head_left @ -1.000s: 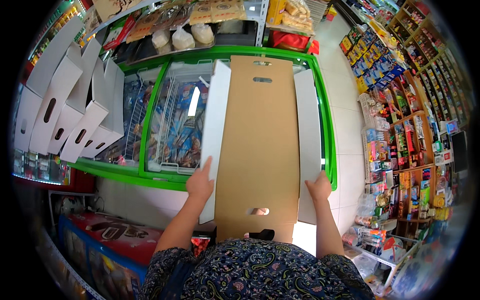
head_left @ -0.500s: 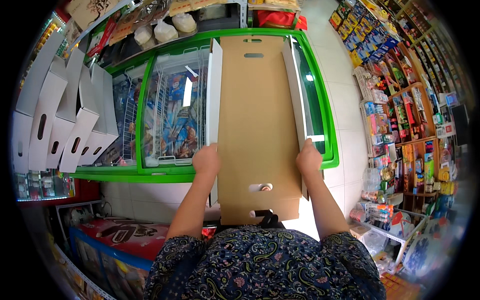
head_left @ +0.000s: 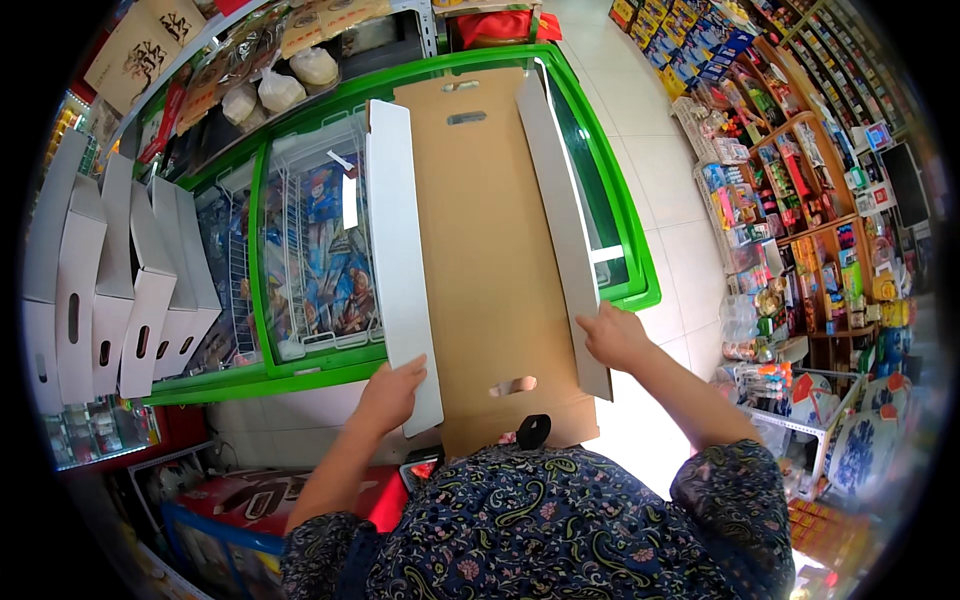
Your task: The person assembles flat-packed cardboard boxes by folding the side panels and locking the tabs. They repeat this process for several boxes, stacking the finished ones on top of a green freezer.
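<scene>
A long, partly unfolded cardboard box (head_left: 480, 230), brown inside with handle slots at both ends, lies lengthwise over a glass-topped freezer (head_left: 262, 300). Its near end reaches my patterned top. The white left side flap (head_left: 398, 250) leans inward, and the white right flap (head_left: 558, 210) stands up at a slant. My left hand (head_left: 392, 393) has its fingers on the left flap's near outer edge; its thumb is not clearly visible. Pinched in my right hand (head_left: 614, 338) is the right flap's outer edge near its lower end.
Several white boxes with handle slots (head_left: 92, 290) stand in a row on the freezer's left part. Behind it, a rack holds white bagged goods (head_left: 280, 90). Stocked store shelves (head_left: 800, 190) line the right, beyond a tiled floor (head_left: 655, 190). A red-topped chest (head_left: 250, 495) sits at lower left.
Both hands have moved nearer to me along the flaps. The left flap has tipped further inward, showing more white, and the right flap slants more. The whole view has shifted and turned slightly.
</scene>
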`<act>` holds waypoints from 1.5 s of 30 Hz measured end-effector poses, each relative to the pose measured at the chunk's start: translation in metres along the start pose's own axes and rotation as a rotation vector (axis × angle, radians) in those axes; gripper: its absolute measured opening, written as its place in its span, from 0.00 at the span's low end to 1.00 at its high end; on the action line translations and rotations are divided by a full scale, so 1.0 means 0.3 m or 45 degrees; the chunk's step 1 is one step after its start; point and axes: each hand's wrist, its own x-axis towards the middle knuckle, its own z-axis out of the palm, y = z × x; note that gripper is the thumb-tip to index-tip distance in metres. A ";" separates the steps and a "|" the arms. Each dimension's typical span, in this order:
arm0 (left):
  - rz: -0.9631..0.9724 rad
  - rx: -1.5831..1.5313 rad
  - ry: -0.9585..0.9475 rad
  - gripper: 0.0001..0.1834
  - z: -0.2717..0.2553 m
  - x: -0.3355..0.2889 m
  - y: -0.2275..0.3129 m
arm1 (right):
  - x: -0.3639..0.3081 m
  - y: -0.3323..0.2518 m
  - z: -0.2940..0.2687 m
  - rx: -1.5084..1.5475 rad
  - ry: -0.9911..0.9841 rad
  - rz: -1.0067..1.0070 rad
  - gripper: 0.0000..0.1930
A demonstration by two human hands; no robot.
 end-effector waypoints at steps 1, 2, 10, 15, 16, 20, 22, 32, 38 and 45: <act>0.134 -0.068 -0.056 0.23 -0.007 -0.043 -0.044 | -0.028 0.015 -0.011 -0.072 -0.034 -0.112 0.20; 0.264 -0.137 -0.108 0.26 -0.012 -0.069 -0.066 | -0.055 0.034 -0.026 -0.148 -0.067 -0.228 0.22; 0.364 0.521 -0.246 0.32 -0.085 -0.108 -0.069 | -0.113 0.053 -0.040 -0.543 -0.172 -0.426 0.25; 0.463 0.411 0.076 0.12 -0.092 0.004 -0.029 | -0.138 0.096 0.034 -0.524 0.193 -0.529 0.21; 0.527 0.396 0.029 0.08 -0.100 0.043 -0.025 | -0.136 0.110 0.052 -0.545 0.278 -0.613 0.20; 0.487 0.340 -0.208 0.04 -0.032 0.127 -0.016 | -0.085 0.157 0.063 -0.619 0.399 -1.150 0.18; 0.425 0.375 -0.321 0.07 -0.005 0.142 -0.005 | -0.064 0.170 0.073 -0.563 0.353 -1.260 0.12; -0.014 0.570 -0.637 0.22 -0.099 0.339 0.133 | 0.109 0.041 -0.036 -0.294 0.030 -0.638 0.24; -0.106 0.476 -0.416 0.25 -0.044 0.413 0.127 | 0.200 0.029 0.031 -0.282 0.191 -0.477 0.16; -0.201 0.490 -0.509 0.30 -0.061 0.427 0.151 | 0.240 0.051 0.094 -0.283 0.200 -0.498 0.08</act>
